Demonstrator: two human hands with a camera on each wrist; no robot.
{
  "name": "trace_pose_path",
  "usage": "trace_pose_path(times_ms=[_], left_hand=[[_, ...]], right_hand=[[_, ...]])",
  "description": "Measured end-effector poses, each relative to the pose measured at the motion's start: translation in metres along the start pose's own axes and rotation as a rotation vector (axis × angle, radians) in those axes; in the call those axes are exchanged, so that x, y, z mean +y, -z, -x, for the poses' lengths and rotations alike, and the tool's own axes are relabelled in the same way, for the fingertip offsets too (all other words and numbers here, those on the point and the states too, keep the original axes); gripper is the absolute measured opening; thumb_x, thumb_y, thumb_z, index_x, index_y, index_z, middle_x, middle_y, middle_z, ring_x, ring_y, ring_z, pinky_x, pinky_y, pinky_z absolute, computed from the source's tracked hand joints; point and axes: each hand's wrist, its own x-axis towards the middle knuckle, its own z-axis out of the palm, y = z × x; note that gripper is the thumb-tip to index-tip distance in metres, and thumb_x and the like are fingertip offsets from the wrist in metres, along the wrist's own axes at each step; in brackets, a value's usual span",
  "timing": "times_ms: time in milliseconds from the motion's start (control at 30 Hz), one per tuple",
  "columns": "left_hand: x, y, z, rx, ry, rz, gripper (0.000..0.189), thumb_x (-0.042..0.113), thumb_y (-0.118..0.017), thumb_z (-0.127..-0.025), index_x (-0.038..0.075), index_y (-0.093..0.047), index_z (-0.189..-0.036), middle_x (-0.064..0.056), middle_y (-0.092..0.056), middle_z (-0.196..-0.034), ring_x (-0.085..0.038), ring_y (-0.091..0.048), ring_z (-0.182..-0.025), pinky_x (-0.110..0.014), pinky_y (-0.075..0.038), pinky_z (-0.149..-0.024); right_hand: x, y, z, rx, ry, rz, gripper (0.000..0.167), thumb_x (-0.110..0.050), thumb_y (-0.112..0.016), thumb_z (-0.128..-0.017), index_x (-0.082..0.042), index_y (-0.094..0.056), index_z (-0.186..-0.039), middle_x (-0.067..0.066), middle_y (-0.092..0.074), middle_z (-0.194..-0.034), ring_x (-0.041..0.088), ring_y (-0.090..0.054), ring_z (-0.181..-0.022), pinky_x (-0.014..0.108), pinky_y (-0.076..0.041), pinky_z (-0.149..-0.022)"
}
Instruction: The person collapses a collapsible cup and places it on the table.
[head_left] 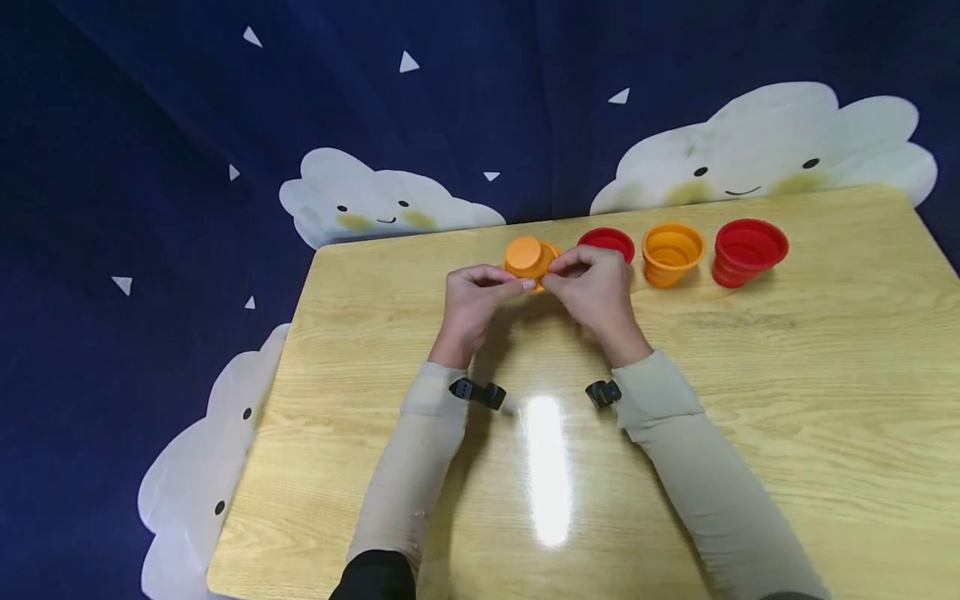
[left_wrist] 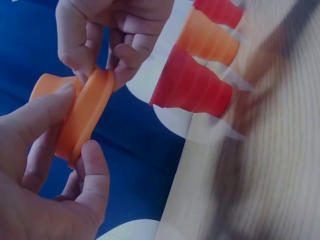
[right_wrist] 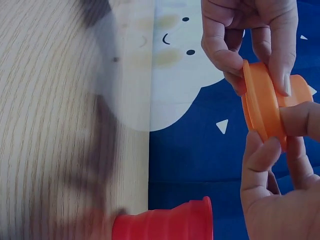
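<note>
An orange collapsible cup (head_left: 528,257) is held between both hands above the far part of the table, its narrow base toward the head camera. The left hand (head_left: 476,305) pinches the cup's near left side, thumb on the outer wall and fingers at the rim. From the other side the right hand (head_left: 596,292) pinches the rim with thumb and fingers. Partly folded down, the cup's wide rings (left_wrist: 82,120) stack into a short band with the narrower base (right_wrist: 298,90) sticking out. Just right of the right hand stands a red cup (head_left: 609,241), partly hidden by that hand.
Further right along the back of the wooden table (head_left: 360,333) stand an orange cup (head_left: 672,254) and another red cup (head_left: 747,252), both extended with mouths up. Behind the table's back edge hangs a dark blue cloth (head_left: 450,100) printed with clouds and triangles.
</note>
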Motion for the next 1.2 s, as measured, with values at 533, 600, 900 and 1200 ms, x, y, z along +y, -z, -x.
trace_pose_path(times_ms=[533,600,900,1200], left_hand=[[0.0003,0.0024,-0.0018,-0.038,0.019,-0.026,0.019,-0.007,-0.088,-0.070,0.007,-0.076,-0.070,-0.009,-0.069,-0.077,-0.018,-0.062,-0.076,-0.024,-0.052,-0.064],[0.0002,0.0019,-0.0014,-0.032,0.019,-0.010,0.020,-0.008,-0.088,-0.071,0.006,-0.074,-0.072,-0.008,-0.069,-0.079,-0.018,-0.063,-0.078,-0.024,-0.054,-0.067],[-0.0014,0.0008,-0.0001,-0.075,0.068,0.152,0.014,-0.013,-0.074,-0.084,-0.001,-0.069,-0.088,-0.011,-0.068,-0.090,-0.019,-0.067,-0.083,-0.031,-0.060,-0.077],[0.0023,0.0046,0.0003,-0.134,0.117,0.284,0.016,-0.014,-0.067,-0.090,0.001,-0.072,-0.088,-0.014,-0.068,-0.094,-0.022,-0.068,-0.086,-0.036,-0.060,-0.080]], right_hand=[[-0.0015,0.0008,-0.0012,-0.060,-0.137,-0.327,0.009,0.006,-0.071,-0.086,0.009,-0.066,-0.093,0.016,-0.066,-0.090,0.017,-0.068,-0.070,0.024,-0.059,-0.065],[-0.0015,0.0011,-0.0009,-0.055,-0.135,-0.338,0.010,0.006,-0.072,-0.086,0.009,-0.066,-0.093,0.015,-0.066,-0.088,0.016,-0.068,-0.069,0.024,-0.059,-0.064],[-0.0011,0.0057,-0.0008,-0.029,-0.159,-0.469,0.016,0.011,-0.077,-0.080,0.007,-0.063,-0.087,0.011,-0.064,-0.079,0.017,-0.068,-0.065,0.024,-0.059,-0.062],[-0.0011,0.0077,-0.0014,-0.026,-0.130,-0.505,0.025,0.011,-0.079,-0.078,0.008,-0.062,-0.096,0.011,-0.065,-0.081,0.016,-0.065,-0.063,0.022,-0.057,-0.057]])
